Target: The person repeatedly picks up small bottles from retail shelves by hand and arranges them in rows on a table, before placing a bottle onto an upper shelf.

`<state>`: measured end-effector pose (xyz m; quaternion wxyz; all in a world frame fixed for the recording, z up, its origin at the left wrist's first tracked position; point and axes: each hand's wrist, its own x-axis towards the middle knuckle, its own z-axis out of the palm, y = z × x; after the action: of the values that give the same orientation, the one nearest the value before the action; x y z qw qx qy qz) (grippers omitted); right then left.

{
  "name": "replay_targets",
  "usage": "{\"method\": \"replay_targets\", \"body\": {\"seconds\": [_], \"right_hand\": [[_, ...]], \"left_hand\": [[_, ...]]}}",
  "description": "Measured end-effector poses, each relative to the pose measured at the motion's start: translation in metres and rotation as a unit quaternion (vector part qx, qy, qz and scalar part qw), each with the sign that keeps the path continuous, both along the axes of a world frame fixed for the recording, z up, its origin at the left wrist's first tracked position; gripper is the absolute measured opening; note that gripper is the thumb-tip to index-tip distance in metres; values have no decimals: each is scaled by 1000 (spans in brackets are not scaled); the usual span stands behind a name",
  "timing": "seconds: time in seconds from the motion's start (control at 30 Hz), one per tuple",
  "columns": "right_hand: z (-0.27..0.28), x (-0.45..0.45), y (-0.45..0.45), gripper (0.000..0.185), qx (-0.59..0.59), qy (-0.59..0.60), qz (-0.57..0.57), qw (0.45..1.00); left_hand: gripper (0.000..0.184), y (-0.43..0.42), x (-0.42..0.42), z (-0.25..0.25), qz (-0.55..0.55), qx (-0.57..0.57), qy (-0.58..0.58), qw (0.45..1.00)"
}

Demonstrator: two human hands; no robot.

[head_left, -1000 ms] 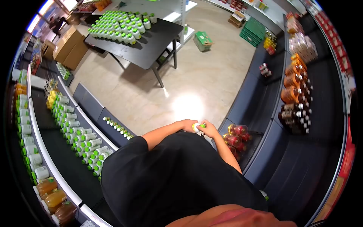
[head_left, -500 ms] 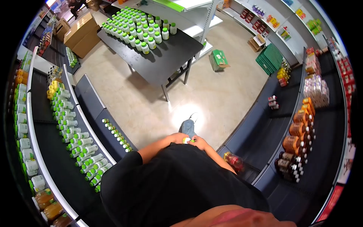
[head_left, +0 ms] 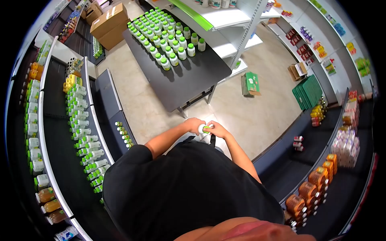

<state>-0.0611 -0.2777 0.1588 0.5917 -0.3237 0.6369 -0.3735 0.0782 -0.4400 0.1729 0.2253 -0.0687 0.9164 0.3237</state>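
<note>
In front of my body, just short of the black table's near end, my left hand (head_left: pixel 194 125) is wrapped round a small white bottle (head_left: pixel 202 129). My right hand (head_left: pixel 218 130) has its fingers closed on the bottle's green cap (head_left: pixel 206 129). The bottle is tilted, its cap toward my right hand. Rows of similar white bottles with green caps (head_left: pixel 174 59) stand upright on the far part of the black table (head_left: pixel 173 90).
Shelving with green-capped bottles (head_left: pixel 82 123) runs along my left. On the right, a dark shelf (head_left: pixel 277 170) holds orange bottles (head_left: pixel 309 190). A green box (head_left: pixel 251 84) lies on the floor, with green crates (head_left: pixel 307 92) farther right. Behind the table stands a large cardboard box (head_left: pixel 109 26).
The view has turned and moved closer to the table, which now lies nearer my hands. Both hands still hold the bottle, which shows more clearly between them.
</note>
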Motion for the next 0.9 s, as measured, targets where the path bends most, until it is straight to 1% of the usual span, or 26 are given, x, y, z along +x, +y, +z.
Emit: {"method": "replay_targets", "body": {"seconds": [0.03, 0.07, 0.1, 0.13, 0.17, 0.23, 0.27, 0.33, 0.37, 0.4, 0.43, 0.47, 0.5, 0.57, 0.6, 0.63, 0.7, 0.73, 0.83, 0.87, 0.9], "right_hand": [[0, -13, -9, 39, 3, 7, 1, 1000], [3, -22, -19, 40, 2, 35, 16, 999], [-2, -30, -26, 40, 0, 66, 30, 997], [-7, -37, -35, 44, -1, 64, 46, 997], [-23, -44, -41, 47, -22, 128, 69, 989], [-24, -56, -51, 46, -76, 212, 133, 965], [-27, -64, -60, 44, -58, 226, 132, 963], [-33, -85, -75, 42, -16, 253, 129, 959], [-34, -103, -88, 43, -20, 269, 110, 957], [-35, -121, -95, 44, -20, 282, 93, 955], [-34, -138, -101, 45, -18, 295, 77, 952], [-8, -155, -114, 44, -13, 282, 63, 957], [-2, -174, -127, 44, 12, 274, 55, 960], [16, -206, -151, 44, -7, 348, 69, 935], [16, -221, -161, 44, -8, 364, 60, 929], [17, -235, -173, 44, -13, 380, 51, 923], [19, -261, -199, 44, -25, 405, 39, 913], [20, -271, -211, 43, -33, 413, 35, 909], [27, -297, -259, 43, -51, 423, 52, 903], [29, -305, -275, 44, -52, 429, 65, 899], [30, -314, -294, 44, -57, 437, 79, 894]], "left_hand": [[66, -5, -8, -3, 14, 12, 12, 1000], [67, -9, -13, -18, 29, 23, 26, 999], [68, -14, -18, -19, 43, 34, 42, 998], [69, -15, -21, -21, 72, 42, 20, 996], [64, -18, -23, -45, 72, 62, 20, 995], [55, -25, -41, -29, 81, 72, -22, 994], [41, -27, -44, -35, 52, -26, 89, 994], [36, -45, -77, -49, 48, -33, 79, 995], [34, -61, -99, -45, 46, -38, 74, 995], [32, -73, -126, -39, 35, -51, 8, 998], [36, -87, -152, -29, 33, -37, -56, 997], [40, -101, -170, -19, 18, -23, -41, 999], [44, -114, -187, -12, 4, -10, -27, 1000], [53, -130, -215, -12, 37, -10, 34, 999], [59, -139, -227, -8, 56, -2, 54, 997], [56, -149, -236, -4, 69, -3, 86, 994], [50, -170, -257, 10, 128, -18, 54, 990], [48, -183, -267, 14, 156, -4, 29, 987], [50, -212, -282, 26, 244, 21, 55, 968], [52, -218, -285, 28, 274, 28, 85, 958], [59, -224, -289, 20, 292, 35, 107, 950]]}}
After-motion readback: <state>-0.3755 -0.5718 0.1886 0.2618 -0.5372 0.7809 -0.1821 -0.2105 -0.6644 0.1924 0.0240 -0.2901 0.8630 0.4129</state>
